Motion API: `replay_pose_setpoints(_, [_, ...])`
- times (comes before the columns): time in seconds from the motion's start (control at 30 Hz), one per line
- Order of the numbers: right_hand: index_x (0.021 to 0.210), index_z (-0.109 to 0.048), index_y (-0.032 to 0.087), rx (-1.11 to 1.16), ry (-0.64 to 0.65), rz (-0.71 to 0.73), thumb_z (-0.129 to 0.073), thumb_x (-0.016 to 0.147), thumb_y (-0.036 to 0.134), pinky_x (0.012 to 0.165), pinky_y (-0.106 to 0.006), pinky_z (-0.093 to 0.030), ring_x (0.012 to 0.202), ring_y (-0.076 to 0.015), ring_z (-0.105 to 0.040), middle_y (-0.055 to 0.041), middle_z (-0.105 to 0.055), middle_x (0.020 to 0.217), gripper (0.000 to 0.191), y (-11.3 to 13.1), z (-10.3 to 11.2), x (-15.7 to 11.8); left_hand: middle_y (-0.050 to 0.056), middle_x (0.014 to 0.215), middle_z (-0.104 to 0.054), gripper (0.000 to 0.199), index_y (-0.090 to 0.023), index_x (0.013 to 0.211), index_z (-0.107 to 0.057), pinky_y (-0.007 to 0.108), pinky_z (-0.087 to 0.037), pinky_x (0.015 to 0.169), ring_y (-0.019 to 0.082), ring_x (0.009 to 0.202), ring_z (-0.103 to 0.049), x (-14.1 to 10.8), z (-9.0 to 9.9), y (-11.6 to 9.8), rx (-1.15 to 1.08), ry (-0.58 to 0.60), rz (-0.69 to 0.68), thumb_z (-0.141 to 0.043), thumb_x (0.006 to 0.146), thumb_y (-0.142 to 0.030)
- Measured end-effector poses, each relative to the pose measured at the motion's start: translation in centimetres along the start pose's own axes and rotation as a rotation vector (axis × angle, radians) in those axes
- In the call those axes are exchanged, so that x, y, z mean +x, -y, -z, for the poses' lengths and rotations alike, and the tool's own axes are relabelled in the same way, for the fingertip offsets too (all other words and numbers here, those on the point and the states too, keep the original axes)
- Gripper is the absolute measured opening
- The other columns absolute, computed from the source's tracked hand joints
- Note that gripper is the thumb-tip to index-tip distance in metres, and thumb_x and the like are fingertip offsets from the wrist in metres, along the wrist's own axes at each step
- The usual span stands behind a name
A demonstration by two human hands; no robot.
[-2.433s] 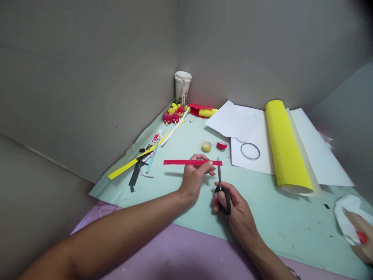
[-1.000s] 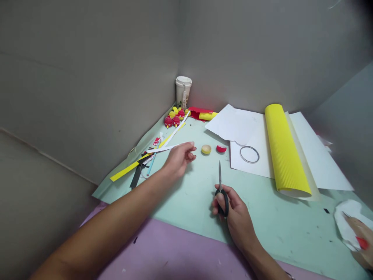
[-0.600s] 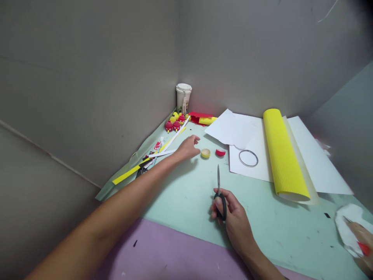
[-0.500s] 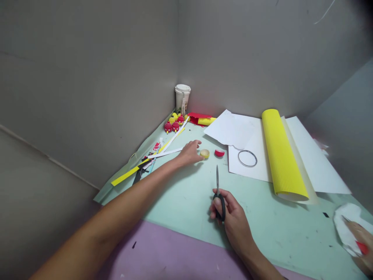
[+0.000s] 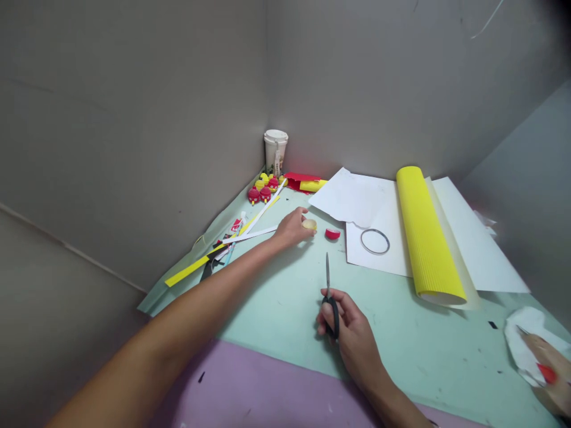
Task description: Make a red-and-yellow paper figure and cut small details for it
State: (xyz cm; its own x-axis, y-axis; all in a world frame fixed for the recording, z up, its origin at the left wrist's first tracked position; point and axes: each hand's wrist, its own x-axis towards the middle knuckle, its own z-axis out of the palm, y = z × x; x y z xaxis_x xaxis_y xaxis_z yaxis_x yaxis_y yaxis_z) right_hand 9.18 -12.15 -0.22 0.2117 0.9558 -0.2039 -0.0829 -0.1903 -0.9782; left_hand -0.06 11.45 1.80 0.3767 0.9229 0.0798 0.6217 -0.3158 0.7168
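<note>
My left hand (image 5: 293, 229) is stretched out over the green table covering, its fingers closed round the side of a small round yellow piece (image 5: 309, 225), tilted so its pale inside shows. Just right of it lies a similar small red piece (image 5: 332, 234). Nearer to me, my right hand (image 5: 345, 321) grips a pair of scissors (image 5: 329, 303) by the black handles, blades together and pointing away from me.
White sheets (image 5: 379, 202), a grey ring (image 5: 375, 241) and a rolled yellow corrugated sheet (image 5: 428, 238) lie to the right. Paper strips (image 5: 191, 270), red and yellow balls (image 5: 260, 191) and a lidded cup (image 5: 275, 151) are left. Another person's hand (image 5: 548, 362) holds white material at far right.
My left hand has closed on the small yellow piece and tipped it up from the table. My right hand still holds the scissors. The view has shifted slightly.
</note>
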Motion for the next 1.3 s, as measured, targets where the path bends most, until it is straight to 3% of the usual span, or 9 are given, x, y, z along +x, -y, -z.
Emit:
replay_pose_setpoints(0.07, [0.110,-0.055,0.018,0.006,0.000,-0.002,-0.064,0.084,0.055,0.054,-0.025,-0.041,0.060,-0.0134,-0.056,0.0026,-0.057,0.068,0.046,-0.1,0.0,0.0,0.008,0.110,-0.067,0.062,-0.021,0.122,-0.052,0.032,-0.047,0.083,0.027,0.100,-0.063,1.1,0.2,-0.4,-0.031,-0.052,-0.029,-0.076,0.065,-0.033])
replay_pose_setpoints(0.3, [0.111,-0.055,0.018,0.012,0.010,-0.005,-0.064,0.085,0.055,0.054,-0.025,-0.041,0.060,-0.0132,-0.056,0.0021,-0.057,0.070,0.046,-0.2,0.1,0.1,0.009,0.109,-0.068,0.061,-0.018,0.123,-0.052,0.032,-0.047,0.083,0.026,0.097,-0.063,3.3,-1.7,-0.6,0.006,0.006,-0.001,-0.075,0.067,-0.027])
replay_pose_setpoints(0.43, [0.110,-0.055,0.018,0.036,0.021,-0.013,-0.065,0.084,0.054,0.054,-0.024,-0.040,0.060,-0.0124,-0.056,0.0028,-0.056,0.070,0.045,-0.1,0.1,0.1,0.009,0.118,-0.064,0.064,-0.020,0.122,-0.053,0.030,-0.045,0.090,0.026,0.109,-0.059,2.8,-1.9,0.1,0.028,-0.004,-0.013,-0.079,0.064,-0.029])
replay_pose_setpoints(0.53, [0.111,-0.056,0.018,0.039,0.025,-0.016,-0.065,0.084,0.053,0.054,-0.024,-0.040,0.061,-0.0128,-0.056,0.0030,-0.056,0.069,0.045,-0.1,0.1,0.1,0.012,0.127,-0.057,0.059,-0.018,0.123,-0.052,0.030,-0.042,0.096,0.025,0.118,-0.055,1.8,-1.1,0.5,0.036,-0.069,-0.009,-0.074,0.070,-0.032])
replay_pose_setpoints(0.63, [0.110,-0.056,0.019,0.043,0.026,-0.021,-0.066,0.084,0.054,0.055,-0.025,-0.042,0.061,-0.0126,-0.056,0.0032,-0.056,0.069,0.045,-0.1,0.1,0.1,0.011,0.117,-0.063,0.039,-0.017,0.115,-0.056,0.031,-0.046,0.086,0.023,0.105,-0.060,0.7,-0.7,0.8,0.045,-0.115,0.087,-0.063,0.078,-0.029])
replay_pose_setpoints(0.73, [0.110,-0.056,0.018,0.043,0.021,-0.021,-0.066,0.084,0.054,0.055,-0.025,-0.043,0.060,-0.0125,-0.055,0.0029,-0.056,0.070,0.046,-0.2,0.1,0.1,0.006,0.098,-0.070,0.018,-0.020,0.094,-0.065,0.030,-0.047,0.074,0.022,0.089,-0.063,0.0,-1.3,0.8,0.061,-0.069,0.133,-0.065,0.077,-0.028])
replay_pose_setpoints(0.8, [0.111,-0.056,0.018,0.039,0.017,-0.017,-0.065,0.084,0.054,0.055,-0.025,-0.043,0.061,-0.0128,-0.056,0.0025,-0.056,0.071,0.046,-0.2,0.1,0.0,0.005,0.090,-0.071,0.010,-0.022,0.081,-0.067,0.031,-0.046,0.074,0.022,0.086,-0.064,-0.1,-2.0,0.7,0.082,-0.047,0.130,-0.068,0.075,-0.029])
replay_pose_setpoints(1.03, [0.109,-0.057,0.019,0.039,0.025,-0.007,-0.066,0.083,0.055,0.056,-0.025,-0.044,0.059,-0.0121,-0.055,0.0035,-0.055,0.070,0.046,0.0,0.0,0.0,0.007,0.093,-0.074,0.010,-0.022,0.078,-0.070,0.039,-0.040,0.092,0.028,0.099,-0.062,0.5,-3.5,0.3,0.156,-0.089,0.141,-0.069,0.074,-0.032])
replay_pose_setpoints(1.3, [0.109,-0.056,0.019,0.032,0.015,-0.014,-0.066,0.083,0.056,0.055,-0.025,-0.043,0.059,-0.0123,-0.055,0.0030,-0.056,0.070,0.047,0.1,0.0,0.0,0.006,0.087,-0.074,0.004,-0.022,0.070,-0.068,0.039,-0.039,0.092,0.028,0.098,-0.062,0.3,-3.6,0.1,0.088,-0.107,0.174,-0.070,0.071,-0.026])
